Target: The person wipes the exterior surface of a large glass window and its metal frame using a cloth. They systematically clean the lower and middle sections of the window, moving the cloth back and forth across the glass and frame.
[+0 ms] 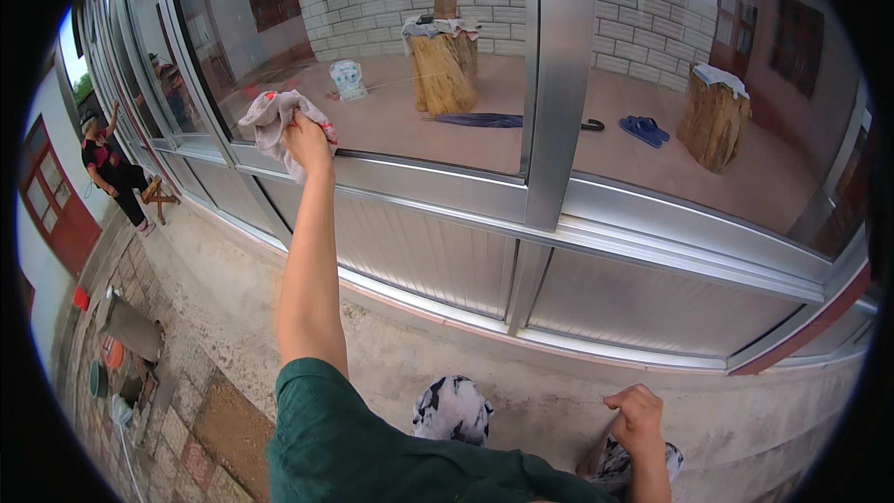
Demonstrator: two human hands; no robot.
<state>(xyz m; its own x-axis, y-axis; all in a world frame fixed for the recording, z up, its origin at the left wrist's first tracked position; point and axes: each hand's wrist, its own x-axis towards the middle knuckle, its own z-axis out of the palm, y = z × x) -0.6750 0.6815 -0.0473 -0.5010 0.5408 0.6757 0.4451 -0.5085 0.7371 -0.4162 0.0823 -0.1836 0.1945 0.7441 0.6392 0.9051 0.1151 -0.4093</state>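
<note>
My left hand (307,143) reaches forward and grips a crumpled light cloth (269,119) with red marks. The cloth lies against the lower left part of a large glass pane (279,70), just over the silver metal window frame (433,178). Part of the cloth is hidden under my fingers. Low on the right, beside my knee in black-and-white patterned trousers, my right hand (639,419) hangs with curled fingers. Nothing shows in it, and it is apart from the window.
Behind the glass are a wood stump (443,73) with cloths, a second stump (712,119), blue slippers (644,130) and a folded umbrella (482,121). At far left a person (112,161) stands by a wooden stool (159,199). Containers, including a bin (131,325), stand on the paving.
</note>
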